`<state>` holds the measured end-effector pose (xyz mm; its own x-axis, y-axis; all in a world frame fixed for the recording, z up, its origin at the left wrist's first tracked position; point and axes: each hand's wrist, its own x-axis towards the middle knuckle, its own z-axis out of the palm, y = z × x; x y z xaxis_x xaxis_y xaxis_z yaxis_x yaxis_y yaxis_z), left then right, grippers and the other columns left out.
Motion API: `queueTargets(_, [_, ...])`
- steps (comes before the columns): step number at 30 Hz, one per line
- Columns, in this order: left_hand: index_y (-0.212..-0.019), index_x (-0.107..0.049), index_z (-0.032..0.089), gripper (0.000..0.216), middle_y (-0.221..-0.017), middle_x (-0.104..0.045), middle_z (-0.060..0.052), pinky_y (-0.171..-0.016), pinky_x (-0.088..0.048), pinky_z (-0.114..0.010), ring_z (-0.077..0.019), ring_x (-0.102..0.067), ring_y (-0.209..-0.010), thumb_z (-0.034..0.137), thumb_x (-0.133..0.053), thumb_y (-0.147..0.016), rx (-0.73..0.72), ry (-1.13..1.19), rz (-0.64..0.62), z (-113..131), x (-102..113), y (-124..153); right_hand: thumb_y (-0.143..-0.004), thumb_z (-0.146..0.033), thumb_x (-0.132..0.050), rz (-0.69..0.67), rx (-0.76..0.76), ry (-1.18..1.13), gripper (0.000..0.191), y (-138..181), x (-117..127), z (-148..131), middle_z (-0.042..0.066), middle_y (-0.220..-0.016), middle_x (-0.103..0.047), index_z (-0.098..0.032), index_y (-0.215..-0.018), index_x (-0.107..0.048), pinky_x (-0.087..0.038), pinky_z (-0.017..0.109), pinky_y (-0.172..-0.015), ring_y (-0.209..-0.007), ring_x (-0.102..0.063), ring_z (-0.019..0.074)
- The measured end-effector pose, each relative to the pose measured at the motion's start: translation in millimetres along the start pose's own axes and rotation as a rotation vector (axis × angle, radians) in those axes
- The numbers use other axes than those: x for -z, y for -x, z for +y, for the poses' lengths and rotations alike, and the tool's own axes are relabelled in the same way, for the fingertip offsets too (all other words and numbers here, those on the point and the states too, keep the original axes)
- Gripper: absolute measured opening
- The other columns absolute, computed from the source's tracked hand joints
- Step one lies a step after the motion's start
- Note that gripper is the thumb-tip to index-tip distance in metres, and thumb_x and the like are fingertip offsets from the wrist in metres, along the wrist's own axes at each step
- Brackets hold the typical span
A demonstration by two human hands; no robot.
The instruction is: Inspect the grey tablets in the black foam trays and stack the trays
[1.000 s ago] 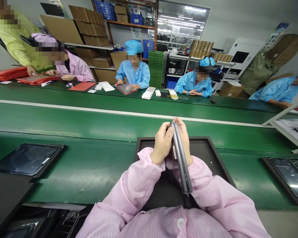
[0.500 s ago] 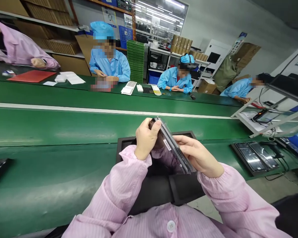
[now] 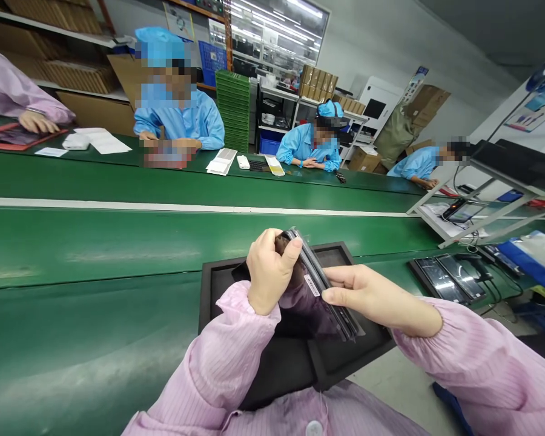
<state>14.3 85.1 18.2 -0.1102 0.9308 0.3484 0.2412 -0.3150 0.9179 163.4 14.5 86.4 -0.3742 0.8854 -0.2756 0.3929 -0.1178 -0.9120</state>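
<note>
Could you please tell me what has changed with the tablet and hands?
The tablet has tipped from edge-on upright to leaning right. The right hand slid from its top end down to its long edge. The left hand keeps its grip on the top corner, over the black tray.

Both pink-sleeved forearms [image 3: 227, 357] reach forward and angle inward, the left hand [image 3: 269, 270] raised with fingers curled tight and thumb pressed over the top, the right hand [image 3: 373, 297] just beside it and lower, fingers straight together, pointing left in a pinch.
</note>
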Motion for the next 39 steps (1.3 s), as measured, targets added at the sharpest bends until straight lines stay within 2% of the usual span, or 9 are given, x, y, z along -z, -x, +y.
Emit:
queueTargets(4, [-0.062, -0.042, 0.022, 0.048, -0.061, -0.049, 0.000, -0.062, -0.034, -0.030, -0.0174, -0.047, -0.064, 0.068, -0.042, -0.071, -0.001, 0.010, -0.005, 0.0, -0.6, 1.2, -0.083, -0.038, -0.063, 0.043, 0.023, -0.039, 0.035, 3.2, -2.3, 3.8, 0.002, -0.084, -0.065, -0.018, -0.111, -0.067, -0.047, 0.026, -0.067, -0.075, -0.057, 0.0165])
queueTargets(10, [-0.063, -0.044, 0.022, 0.045, -0.058, -0.047, 0.001, -0.058, -0.033, -0.029, -0.0158, -0.044, -0.059, 0.066, -0.043, -0.071, 0.002, 0.075, -0.034, -2.3, 3.0, 0.4, -0.076, -0.051, -0.069, -0.185, -0.006, -0.373, 0.057, 9.5, 10.5, 20.1, 0.006, -0.103, -0.065, -0.019, -0.123, -0.061, -0.049, 0.022, -0.069, -0.085, -0.060, 0.0151])
queueTargets(15, [-0.063, -0.044, 0.022, 0.046, -0.058, -0.046, 0.001, -0.057, -0.032, -0.029, -0.0157, -0.043, -0.059, 0.067, -0.044, -0.070, -0.004, 0.080, -0.033, -3.4, 4.5, 1.1, -0.073, -0.044, -0.075, -0.184, -0.034, -0.441, 0.051, 9.1, 11.1, 23.8, 0.006, -0.101, -0.066, -0.020, -0.117, -0.064, -0.049, 0.019, -0.071, -0.084, -0.060, 0.0126])
queueTargets(19, [-0.064, -0.045, 0.022, 0.048, -0.059, -0.046, 0.001, -0.059, -0.032, -0.030, -0.0160, -0.043, -0.060, 0.070, -0.044, -0.070, -0.003, 0.084, -0.025, -4.3, 4.9, 4.1, -0.072, -0.047, -0.075, -0.095, -0.053, -0.375, 0.048, 9.0, 3.4, 19.3, 0.002, -0.084, -0.066, -0.017, -0.109, -0.069, -0.046, 0.018, -0.065, -0.070, -0.056, 0.0099])
queueTargets(23, [-0.065, -0.046, 0.022, 0.051, -0.058, -0.046, 0.001, -0.060, -0.034, -0.030, -0.0164, -0.044, -0.060, 0.073, -0.042, -0.070, -0.020, 0.086, -0.030, -1.6, 4.9, 7.5, -0.080, -0.046, -0.064, 0.010, -0.025, -0.102, 0.037, 15.2, -6.2, 11.6, -0.001, -0.070, -0.060, -0.017, -0.103, -0.072, -0.042, 0.022, -0.061, -0.062, -0.049, 0.0112])
queueTargets(27, [-0.065, -0.047, 0.021, 0.055, -0.059, -0.045, 0.000, -0.060, -0.034, -0.030, -0.0169, -0.044, -0.061, 0.076, -0.042, -0.068, -0.025, 0.087, -0.024, 1.7, 4.8, 11.2, -0.085, -0.044, -0.056, 0.089, 0.039, 0.062, 0.036, 20.3, -12.7, 9.1, 0.001, -0.078, -0.063, -0.019, -0.105, -0.072, -0.044, 0.027, -0.069, -0.072, -0.055, 0.0168])
queueTargets(34, [-0.066, -0.050, 0.020, 0.063, -0.057, -0.043, 0.002, -0.054, -0.034, -0.027, -0.0133, -0.039, -0.054, 0.082, -0.046, -0.062, -0.007, 0.221, 0.017, -7.6, 15.6, 12.6, -0.079, -0.055, -0.065, -0.186, 0.193, -0.379, 0.059, 13.4, -15.0, 54.0, 0.007, -0.108, -0.065, -0.019, -0.125, -0.059, -0.045, 0.032, -0.091, -0.102, -0.059, 0.0208])
queueTargets(37, [-0.062, -0.044, 0.020, 0.060, -0.054, -0.038, 0.004, -0.052, -0.033, -0.026, -0.0106, -0.033, -0.050, 0.080, -0.044, -0.067, 0.001, 0.248, 0.127, -17.0, 19.4, 3.2, -0.077, -0.049, -0.068, -0.239, 0.322, -0.071, 0.064, -5.8, -41.2, 89.9, 0.013, -0.123, -0.057, -0.014, -0.128, -0.054, -0.040, 0.036, -0.100, -0.117, -0.051, 0.0243])
queueTargets(39, [-0.060, -0.039, 0.020, 0.059, -0.053, -0.035, 0.004, -0.050, -0.032, -0.025, -0.0102, -0.032, -0.049, 0.079, -0.043, -0.070, 0.003, 0.255, 0.166, -23.1, 23.2, -5.1, -0.081, -0.041, -0.060, 0.013, 0.333, 0.266, 0.038, -23.0, -68.4, 111.6, 0.016, -0.111, -0.062, -0.012, -0.106, -0.064, -0.045, 0.038, -0.094, -0.108, -0.057, 0.0270])
